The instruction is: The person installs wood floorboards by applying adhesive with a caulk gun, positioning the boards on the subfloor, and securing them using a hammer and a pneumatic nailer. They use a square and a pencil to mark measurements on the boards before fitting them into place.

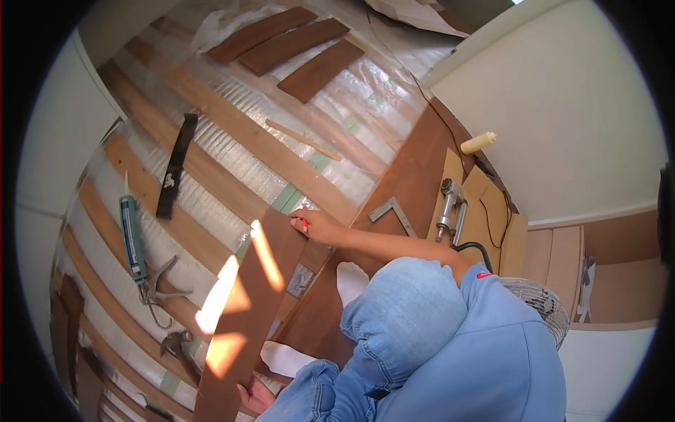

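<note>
A long brown floorboard [256, 288] lies slantwise in front of me, with bright sun patches on it. My right hand [316, 226] is closed at the board's far end, its fingers round a small red pencil-like thing [304, 224] that is mostly hidden. Down at the near end, my left hand [256, 395] grips the board's right edge, partly covered by my knee. Beyond my right forearm, a metal carpenter's square [394, 214] rests on the laid brown flooring [401, 176].
Wooden joists [246, 141] cross silvery sheeting. On the left are a caulking gun [133, 239], a black strip [176, 165] and a hammer [179, 352]. Cut boards [295, 46] lie at the back. On the right: a nail gun [450, 207], a yellow bottle [478, 143], a fan [541, 302].
</note>
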### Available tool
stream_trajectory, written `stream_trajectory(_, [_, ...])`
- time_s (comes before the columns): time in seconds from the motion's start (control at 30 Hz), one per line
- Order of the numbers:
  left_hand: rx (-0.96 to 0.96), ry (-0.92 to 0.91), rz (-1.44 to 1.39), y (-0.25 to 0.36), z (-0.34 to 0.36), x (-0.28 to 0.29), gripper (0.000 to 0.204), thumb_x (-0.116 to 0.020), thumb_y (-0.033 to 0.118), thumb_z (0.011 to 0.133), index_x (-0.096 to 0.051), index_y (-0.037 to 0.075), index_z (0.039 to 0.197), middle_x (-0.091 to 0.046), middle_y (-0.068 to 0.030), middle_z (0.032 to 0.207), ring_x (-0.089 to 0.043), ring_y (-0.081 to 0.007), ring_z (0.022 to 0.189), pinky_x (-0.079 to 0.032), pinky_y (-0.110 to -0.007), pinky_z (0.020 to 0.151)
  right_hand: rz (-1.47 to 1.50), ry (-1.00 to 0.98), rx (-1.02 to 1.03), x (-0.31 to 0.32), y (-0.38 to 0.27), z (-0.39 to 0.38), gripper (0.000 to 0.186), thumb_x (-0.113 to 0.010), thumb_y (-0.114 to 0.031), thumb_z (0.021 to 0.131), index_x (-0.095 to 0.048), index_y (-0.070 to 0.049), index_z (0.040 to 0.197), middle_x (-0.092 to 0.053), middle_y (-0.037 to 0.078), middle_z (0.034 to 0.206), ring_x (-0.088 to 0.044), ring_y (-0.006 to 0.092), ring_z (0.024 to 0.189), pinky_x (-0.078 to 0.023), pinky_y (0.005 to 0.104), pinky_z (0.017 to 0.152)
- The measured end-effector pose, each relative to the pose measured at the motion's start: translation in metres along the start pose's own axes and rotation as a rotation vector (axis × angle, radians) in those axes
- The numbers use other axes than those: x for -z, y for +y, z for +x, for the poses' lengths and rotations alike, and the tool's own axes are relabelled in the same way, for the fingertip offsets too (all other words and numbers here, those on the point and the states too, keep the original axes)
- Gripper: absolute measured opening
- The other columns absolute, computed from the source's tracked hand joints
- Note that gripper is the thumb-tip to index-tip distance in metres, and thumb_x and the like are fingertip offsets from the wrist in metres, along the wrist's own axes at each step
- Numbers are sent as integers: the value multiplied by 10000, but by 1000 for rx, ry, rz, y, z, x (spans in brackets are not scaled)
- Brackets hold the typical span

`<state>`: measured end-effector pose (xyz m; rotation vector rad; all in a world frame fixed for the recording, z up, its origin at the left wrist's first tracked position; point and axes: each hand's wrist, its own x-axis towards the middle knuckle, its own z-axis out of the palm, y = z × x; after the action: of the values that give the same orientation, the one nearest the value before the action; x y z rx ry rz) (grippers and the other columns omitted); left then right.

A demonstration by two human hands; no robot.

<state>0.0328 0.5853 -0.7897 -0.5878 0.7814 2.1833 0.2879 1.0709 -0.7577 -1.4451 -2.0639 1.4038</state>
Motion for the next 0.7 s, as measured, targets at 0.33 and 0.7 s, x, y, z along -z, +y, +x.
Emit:
stream_trajectory(0.33, [0,-26,79,-3,-10,-21,431,-632,73,1032,-553,-23,1444,-600,-154,1460,-536,-287,1324,-398,-472,1191,210,134,16,-5,26,-19,358,-594,-308,1083,-692,-28,1283,-731,72,1046,-678,166,962,-540,323,856])
stream_trajectory(0.7, [155,-130,107,-42,12,-71,493,-714,63,943,-594,26,1420,-645,-124,1426,-583,-311,1336,-443,-493,1176,750,120,-168,57,25,42,280,-601,-276,1085,-710,-85,1258,-712,3,1157,-662,119,1058,-542,299,892])
